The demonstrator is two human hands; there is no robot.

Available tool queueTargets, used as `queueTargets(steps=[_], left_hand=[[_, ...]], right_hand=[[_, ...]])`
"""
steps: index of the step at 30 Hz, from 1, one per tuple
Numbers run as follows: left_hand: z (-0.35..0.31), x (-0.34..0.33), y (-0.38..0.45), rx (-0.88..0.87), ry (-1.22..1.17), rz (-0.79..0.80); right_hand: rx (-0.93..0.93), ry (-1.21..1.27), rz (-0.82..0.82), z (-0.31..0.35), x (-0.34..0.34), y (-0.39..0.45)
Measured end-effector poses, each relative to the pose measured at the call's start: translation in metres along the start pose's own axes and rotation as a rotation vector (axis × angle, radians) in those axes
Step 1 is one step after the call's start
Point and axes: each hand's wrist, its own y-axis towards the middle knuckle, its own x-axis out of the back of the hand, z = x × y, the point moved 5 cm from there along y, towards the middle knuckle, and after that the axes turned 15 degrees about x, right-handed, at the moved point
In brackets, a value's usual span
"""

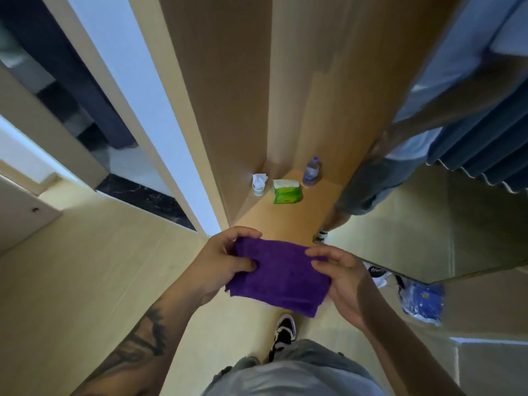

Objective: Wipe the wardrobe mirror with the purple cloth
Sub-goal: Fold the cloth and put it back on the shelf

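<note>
A folded purple cloth (281, 277) is held flat between both hands in front of me, above the floor. My left hand (221, 260) pinches its left edge, thumb on top. My right hand (343, 277) holds the right edge, with fingers curled over the top and the palm underneath. The wardrobe mirror (445, 178) stands to the right, its lower edge near the floor. It reflects a person in a light shirt and grey shorts, and dark curtains.
An open wooden wardrobe shelf (285, 215) ahead holds a small cup with tissue (259, 184), a green wipes pack (286, 191) and a water bottle (312, 171). A blue plastic package (423, 301) lies on the floor at right. A doorway opens at left.
</note>
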Motion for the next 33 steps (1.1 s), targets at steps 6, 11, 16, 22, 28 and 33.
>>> queueTargets(steps=[6,11,16,22,28,33], left_hand=[[-0.024,0.021,0.023,-0.116,0.265,-0.169],[-0.022,0.031,0.050,-0.159,0.558,-0.188],[-0.017,0.049,0.092,-0.233,0.715,-0.296],[-0.022,0.081,0.172,-0.182,0.682,-0.150],[-0.012,0.097,0.261,0.113,0.096,0.059],[0.030,0.104,0.353,0.264,-0.065,0.107]], right_hand=[[0.095,-0.457,0.294,0.011,-0.025,0.043],[0.245,-0.985,0.461,0.013,-0.039,0.075],[0.266,-1.014,0.399,-0.001,-0.040,0.107],[0.088,-0.793,0.178,-0.039,-0.037,0.155],[0.005,-0.330,-0.128,-0.102,-0.037,0.211],[-0.044,-0.132,-0.330,-0.181,-0.026,0.263]])
